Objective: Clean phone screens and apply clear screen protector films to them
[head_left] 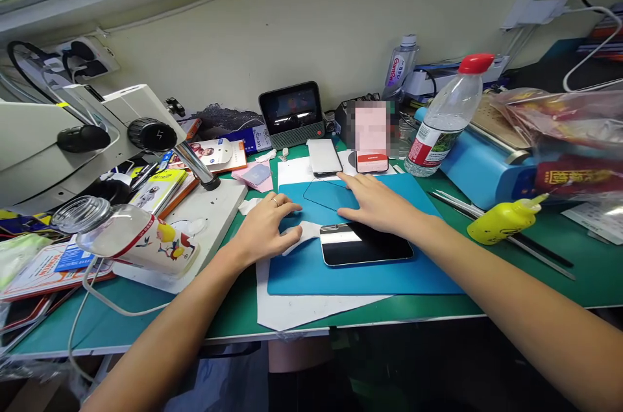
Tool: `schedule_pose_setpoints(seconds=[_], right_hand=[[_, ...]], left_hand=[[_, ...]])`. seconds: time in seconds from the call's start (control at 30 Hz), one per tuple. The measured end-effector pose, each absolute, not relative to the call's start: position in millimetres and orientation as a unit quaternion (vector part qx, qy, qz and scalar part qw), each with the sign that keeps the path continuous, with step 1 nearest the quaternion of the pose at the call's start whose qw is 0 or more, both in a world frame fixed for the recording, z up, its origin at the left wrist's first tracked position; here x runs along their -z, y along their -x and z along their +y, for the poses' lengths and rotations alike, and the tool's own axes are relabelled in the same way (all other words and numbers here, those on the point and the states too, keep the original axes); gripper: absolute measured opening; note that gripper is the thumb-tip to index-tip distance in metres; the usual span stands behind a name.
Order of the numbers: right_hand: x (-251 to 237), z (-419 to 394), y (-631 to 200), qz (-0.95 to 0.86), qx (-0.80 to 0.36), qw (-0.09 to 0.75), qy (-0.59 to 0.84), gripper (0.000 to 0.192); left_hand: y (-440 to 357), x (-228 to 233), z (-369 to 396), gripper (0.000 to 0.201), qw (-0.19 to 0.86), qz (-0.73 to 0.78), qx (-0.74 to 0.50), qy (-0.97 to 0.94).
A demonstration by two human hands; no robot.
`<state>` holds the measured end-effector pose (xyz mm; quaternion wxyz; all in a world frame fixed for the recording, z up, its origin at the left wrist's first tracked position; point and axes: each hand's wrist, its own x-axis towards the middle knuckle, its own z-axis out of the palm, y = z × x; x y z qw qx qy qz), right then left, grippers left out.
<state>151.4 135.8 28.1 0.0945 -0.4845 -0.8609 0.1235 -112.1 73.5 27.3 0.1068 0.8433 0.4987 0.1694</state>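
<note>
A black-faced smartphone (370, 253) lies on the blue mat (302, 279), a bright reflection across its screen. My right hand (374, 201) reaches over its far edge. Thumb and forefinger of that hand are at opposite edges of a clear, dark-rimmed glass screen protector (324, 194), gripping it just above or on the mat; its right end is hidden by the hand. My left hand (267, 224) is to the left, fingers bent and apart, thumb beside or touching a white wipe (304, 235). Whether the thumb presses on the wipe is unclear.
Behind the mat are a white box (324, 157), a lit phone (372, 139) standing upright and a small display (292, 112). A microscope stand (214, 194) and glass jar (141, 237) occupy the left. A red-capped bottle (445, 120), yellow squeeze bottle (503, 220) and tweezers stand or lie right.
</note>
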Motion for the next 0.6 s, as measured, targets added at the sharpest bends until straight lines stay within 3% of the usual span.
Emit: schedule_pose_setpoints(seconds=[0.17,0.3,0.6], right_hand=[[-29.0,150.5,-167.9,-0.891,-0.145,0.096,0.419,0.077],[-29.0,116.1,-185.6,-0.882,-0.148,0.174,0.412,0.066],[-0.9,21.0,-222.7,-0.775,-0.178,0.331,0.509,0.039]], left_hand=[[120.4,-37.7,70.5,0.030,0.077,0.451,-0.139,-0.878],[115.8,-31.5,71.0,0.020,0.075,0.411,-0.128,-0.899],[117.1,-22.1,77.4,0.024,0.030,0.441,-0.199,-0.875]])
